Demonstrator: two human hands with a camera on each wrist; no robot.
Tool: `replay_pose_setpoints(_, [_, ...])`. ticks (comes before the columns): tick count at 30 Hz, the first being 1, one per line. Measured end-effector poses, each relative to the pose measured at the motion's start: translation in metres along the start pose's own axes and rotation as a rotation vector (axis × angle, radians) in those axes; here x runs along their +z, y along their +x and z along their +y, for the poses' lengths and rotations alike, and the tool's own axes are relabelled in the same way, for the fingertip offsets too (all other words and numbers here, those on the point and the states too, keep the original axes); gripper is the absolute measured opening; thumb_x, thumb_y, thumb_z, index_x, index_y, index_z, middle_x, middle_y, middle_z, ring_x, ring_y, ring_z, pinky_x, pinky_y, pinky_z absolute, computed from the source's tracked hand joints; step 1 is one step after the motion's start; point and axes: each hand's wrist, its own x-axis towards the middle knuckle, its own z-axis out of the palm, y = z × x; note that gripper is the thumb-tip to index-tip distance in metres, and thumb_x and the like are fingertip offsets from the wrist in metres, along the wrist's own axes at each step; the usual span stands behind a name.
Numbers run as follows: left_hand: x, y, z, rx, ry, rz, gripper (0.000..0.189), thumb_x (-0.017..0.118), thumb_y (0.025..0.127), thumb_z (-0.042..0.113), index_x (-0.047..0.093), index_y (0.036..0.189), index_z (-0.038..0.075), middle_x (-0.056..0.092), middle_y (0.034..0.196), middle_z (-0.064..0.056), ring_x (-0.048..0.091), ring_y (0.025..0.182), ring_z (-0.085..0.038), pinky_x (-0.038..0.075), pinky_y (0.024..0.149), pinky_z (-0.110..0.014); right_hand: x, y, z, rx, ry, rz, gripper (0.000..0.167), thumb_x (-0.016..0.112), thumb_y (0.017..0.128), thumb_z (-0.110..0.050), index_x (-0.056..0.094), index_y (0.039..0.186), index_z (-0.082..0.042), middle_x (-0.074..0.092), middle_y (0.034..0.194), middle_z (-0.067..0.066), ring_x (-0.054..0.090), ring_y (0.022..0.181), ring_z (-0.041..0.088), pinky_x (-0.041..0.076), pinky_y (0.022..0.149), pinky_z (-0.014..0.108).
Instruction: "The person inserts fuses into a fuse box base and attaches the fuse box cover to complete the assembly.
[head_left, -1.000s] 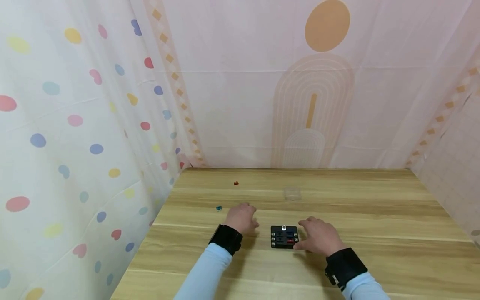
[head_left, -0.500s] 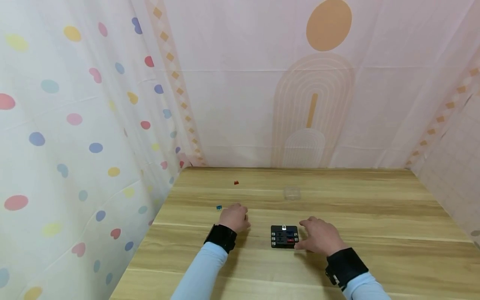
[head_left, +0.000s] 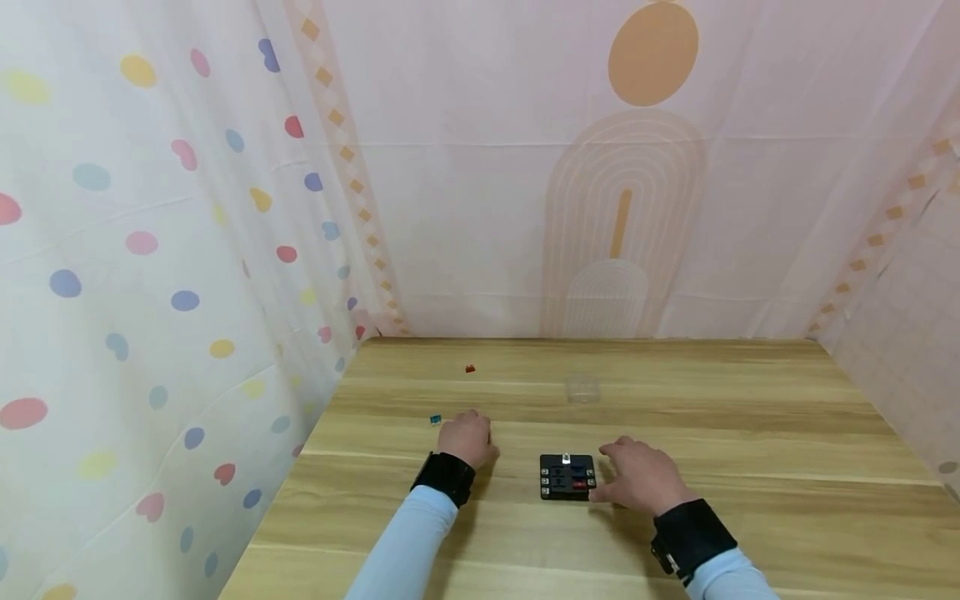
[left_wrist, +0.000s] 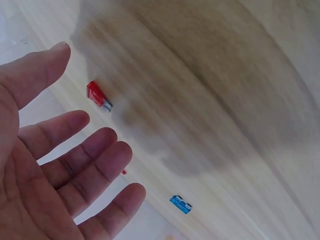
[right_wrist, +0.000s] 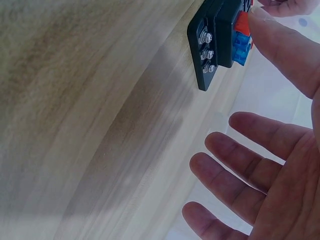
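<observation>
A black fuse block (head_left: 567, 477) lies on the table, with red and blue blade fuses (right_wrist: 241, 47) plugged into it and screw terminals along its edge. My right hand (head_left: 641, 475) is at the block's right side, its thumb close to the near corner; whether it touches is unclear. The other right fingers extend apart. To the block's left, my left hand (head_left: 467, 439) hovers with fingers loosely extended. A red blade fuse (left_wrist: 98, 96) lies below its thumb and fingers, hidden in the head view. Just beyond that hand is a blue blade fuse (head_left: 435, 420).
Farther back lies a small red piece (head_left: 470, 368), likely another fuse. A clear plastic cover (head_left: 582, 389) rests behind the fuse block on the wooden table (head_left: 750, 433). Patterned curtains (head_left: 450, 208) hang at the table's back and left.
My left hand has moved left, away from the fuse block and toward the blue fuse's side, then stayed nearly still. My right hand keeps its place beside the block.
</observation>
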Motion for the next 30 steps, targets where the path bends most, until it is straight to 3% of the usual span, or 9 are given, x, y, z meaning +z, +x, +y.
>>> replay_pose_setpoints(9, [0.0036,0.0000,0.0014,0.002,0.066,0.045,0.030,0.082,0.081,0.030,0.064,0.068,0.010,0.054,0.072,-0.003,0.056,0.067,-0.019,0.051,0.060,-0.037,0.0006,0.0002,0.0005,0.004,-0.002,-0.002,0.071,0.088,0.070,-0.044,0.066,0.123,-0.002,0.063,0.120,0.019,0.060,0.108,0.039,0.050,0.085,0.057])
replay_pose_setpoints(20, [0.0107,0.0014,0.0025,0.080,0.137,0.124,0.025,0.078,0.083,0.018,0.062,0.065,0.010,0.053,0.066,-0.002,0.054,0.059,-0.016,0.050,0.055,-0.033,0.0009,-0.0004,0.0011,0.009,0.014,0.000,0.070,0.088,0.070,-0.042,0.067,0.123,-0.002,0.063,0.120,0.019,0.060,0.109,0.039,0.049,0.087,0.057])
replay_pose_setpoints(30, [0.0049,-0.0001,0.0061,0.107,0.125,0.076,0.019,0.071,0.085,0.004,0.065,0.068,0.010,0.053,0.068,-0.001,0.053,0.059,-0.014,0.049,0.054,-0.031,-0.0008,-0.0010,0.0014,-0.004,0.004,0.020,0.071,0.088,0.069,-0.043,0.067,0.122,-0.001,0.064,0.120,0.019,0.061,0.107,0.039,0.050,0.085,0.055])
